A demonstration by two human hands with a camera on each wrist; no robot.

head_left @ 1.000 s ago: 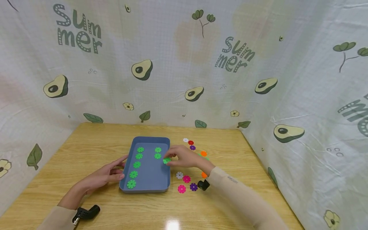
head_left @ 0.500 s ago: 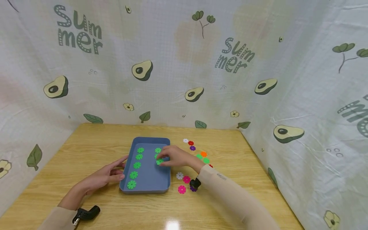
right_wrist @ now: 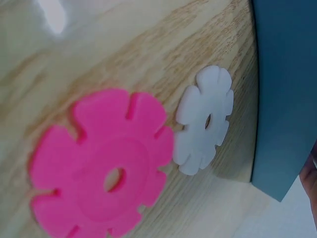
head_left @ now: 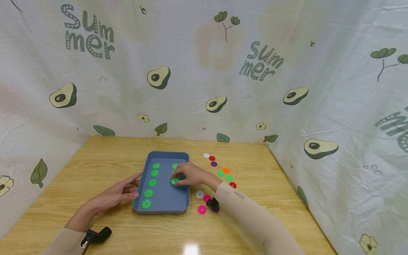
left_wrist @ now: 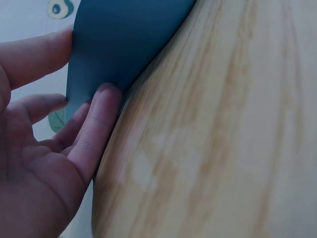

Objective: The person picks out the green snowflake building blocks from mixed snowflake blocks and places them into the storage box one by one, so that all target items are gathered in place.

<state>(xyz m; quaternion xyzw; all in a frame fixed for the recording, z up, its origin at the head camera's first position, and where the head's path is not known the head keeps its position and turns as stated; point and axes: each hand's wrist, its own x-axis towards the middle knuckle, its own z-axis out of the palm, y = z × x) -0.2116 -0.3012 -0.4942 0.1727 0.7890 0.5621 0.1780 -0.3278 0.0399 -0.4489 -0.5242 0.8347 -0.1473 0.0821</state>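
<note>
In the head view a blue-grey tray [head_left: 162,211] lies on the wooden table, with several green notched flower-shaped discs [head_left: 152,182] in a column at its left. My right hand [head_left: 193,175] reaches over the tray's right wall and pinches a green disc [head_left: 174,181] between thumb and fingers, low over the tray floor. More green discs [head_left: 175,165] lie just beyond, partly hidden by the fingers. My left hand [head_left: 109,195] rests against the tray's left side; in the left wrist view its fingers [left_wrist: 94,124] touch the outer wall [left_wrist: 124,39] without curling round it.
Right of the tray lie loose discs: pink [right_wrist: 99,168], white [right_wrist: 205,119], purple [head_left: 214,164], red [head_left: 233,185], orange [head_left: 226,170] and green [head_left: 221,173]. The right sleeve [head_left: 251,216] passes over the table beside them. A printed curtain [head_left: 191,71] surrounds the table.
My right hand has carried the green disc leftward from the tray's right wall to just below the other discs of the right column. The left hand stays in place.
</note>
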